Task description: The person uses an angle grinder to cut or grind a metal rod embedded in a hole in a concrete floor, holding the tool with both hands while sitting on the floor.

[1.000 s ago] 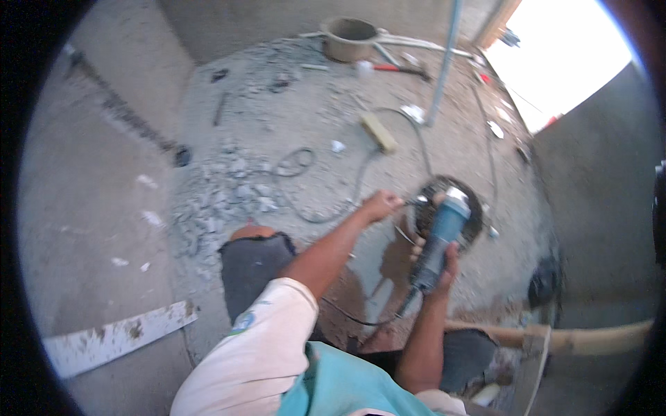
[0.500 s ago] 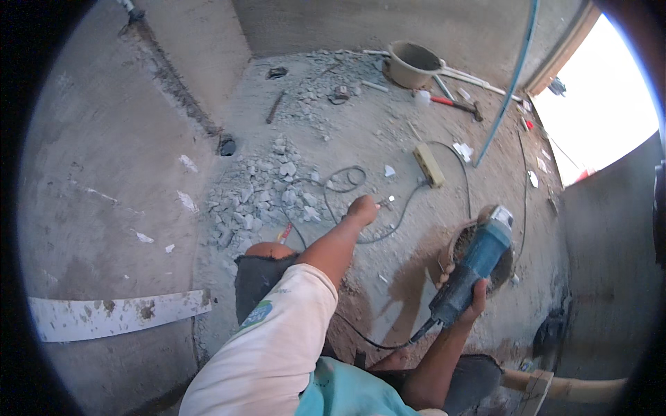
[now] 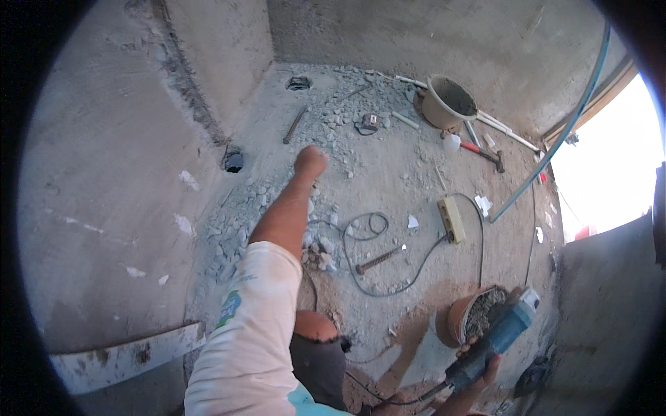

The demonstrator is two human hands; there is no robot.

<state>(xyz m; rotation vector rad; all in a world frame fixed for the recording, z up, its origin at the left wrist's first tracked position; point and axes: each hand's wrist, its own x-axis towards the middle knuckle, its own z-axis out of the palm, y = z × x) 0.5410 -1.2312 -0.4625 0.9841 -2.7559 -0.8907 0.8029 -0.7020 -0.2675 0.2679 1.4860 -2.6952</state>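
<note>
My right hand (image 3: 491, 369) is closed around the body of a blue and dark angle grinder (image 3: 494, 341). The grinder's silver head points up and right, over the rim of a brown bucket of grey rubble or mix (image 3: 459, 320). Stretched far forward, my left hand (image 3: 311, 163) is closed above the broken concrete; whatever its fingers hold, if anything, is hidden. Just beyond it lies a dark metal rod (image 3: 295, 125). A ribbed rod with a pale tip (image 3: 380, 260) rests on the floor beside the looped grey cable (image 3: 369, 227).
A cream power strip (image 3: 452, 220) sits mid-floor. Further back are a pale bucket (image 3: 444, 109), a red-handled hammer (image 3: 485, 152), a tape measure (image 3: 368, 123) and white pipes (image 3: 510, 132). Two holes open in the floor near the left wall. A blue hose (image 3: 563, 149) hangs at right.
My left hand has moved forward and left, away from the ribbed rod, which now lies uncovered on the floor. The view has shifted; the grinder stays in my right hand, lower in the picture.
</note>
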